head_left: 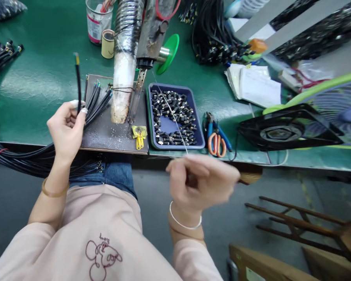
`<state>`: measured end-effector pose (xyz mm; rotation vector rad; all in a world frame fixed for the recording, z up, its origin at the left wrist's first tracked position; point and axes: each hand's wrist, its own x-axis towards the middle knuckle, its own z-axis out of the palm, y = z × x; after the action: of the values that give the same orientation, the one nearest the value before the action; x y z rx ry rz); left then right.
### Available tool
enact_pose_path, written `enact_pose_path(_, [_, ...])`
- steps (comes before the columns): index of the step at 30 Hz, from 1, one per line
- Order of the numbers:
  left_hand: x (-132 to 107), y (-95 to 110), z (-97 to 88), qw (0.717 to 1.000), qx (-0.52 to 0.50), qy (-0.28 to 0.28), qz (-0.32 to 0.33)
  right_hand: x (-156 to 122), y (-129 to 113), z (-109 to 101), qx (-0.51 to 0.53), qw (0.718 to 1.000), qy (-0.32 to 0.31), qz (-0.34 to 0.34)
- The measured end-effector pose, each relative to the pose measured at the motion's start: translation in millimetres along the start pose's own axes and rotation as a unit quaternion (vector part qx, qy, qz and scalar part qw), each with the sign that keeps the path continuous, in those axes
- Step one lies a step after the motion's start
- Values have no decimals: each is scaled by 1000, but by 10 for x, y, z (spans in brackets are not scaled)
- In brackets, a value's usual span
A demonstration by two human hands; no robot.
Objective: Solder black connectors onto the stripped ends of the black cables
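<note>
My left hand (66, 127) pinches a black cable (78, 78) upright, its stripped end showing small coloured wires at the top. Beside it, several more black cables (97, 99) with bare coloured ends lie on a dark board (105, 136). Slightly blurred, my right hand (203, 179) is closed on a thin solder wire (175, 119) in front of the table edge. That wire runs up towards a green-rimmed spool (169, 54). Between the hands, a soldering iron (139, 88) hangs tip down next to a foil-wrapped duct (123, 78). Below its tip lies a yellow clip-like piece (139, 138).
A blue tray (168, 125) holds many small black connectors. Right of it lie pliers with blue handles (222, 134) and orange-handled cutters (216, 145), then a fan (280, 130). A plastic cup (98, 25) and cable bundles (210, 35) stand farther back. A wooden stool (298, 222) is at right.
</note>
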<state>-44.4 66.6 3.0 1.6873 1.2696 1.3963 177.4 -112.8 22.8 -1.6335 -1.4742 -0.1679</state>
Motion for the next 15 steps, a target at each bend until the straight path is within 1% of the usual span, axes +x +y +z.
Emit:
enact_pose_path(1, [-50,77,-64,999,-44,-19,-22,78,70,2,-37,999,-10,5])
enact_pose_path(2, [-101,155,-127,994,-84,-52,-38,162,159,8,-67,997,-26,6])
enact_pose_path(3, [-148,231,-183,985,-125,-104,-49,244,264,18,-96,994,-47,22])
enact_pose_path(4, [-190,300,-228,971,-165,-168,-50,321,377,32,-128,989,-64,32])
enact_pose_path(5, [-225,362,-257,944,-188,-265,-58,391,493,53,-157,984,-72,50])
enact_pose_path(6, [-253,415,-267,906,-196,-368,-70,455,603,83,-173,979,-78,69])
enact_pose_path(8, [-296,494,-228,824,-224,-514,-77,566,787,171,-174,977,-86,92])
enact_pose_path(9, [-317,520,-183,790,-237,-560,-79,617,855,228,-165,978,-92,89])
enact_pose_path(10, [-341,536,-128,767,-246,-586,-86,666,908,290,-154,980,-99,78])
enact_pose_path(11, [-369,541,-68,759,-251,-592,-100,714,948,353,-138,983,-106,66])
enact_pose_path(12, [-402,536,-8,763,-252,-583,-124,759,977,415,-122,984,-117,56])
enact_pose_path(13, [-437,518,47,775,-255,-558,-155,802,1000,469,-115,984,-131,49])
enact_pose_path(14, [-474,489,94,793,-266,-515,-187,842,1018,515,-117,981,-146,46])
enact_pose_path(15, [-509,449,130,820,-282,-451,-214,878,1034,550,-125,978,-160,44])
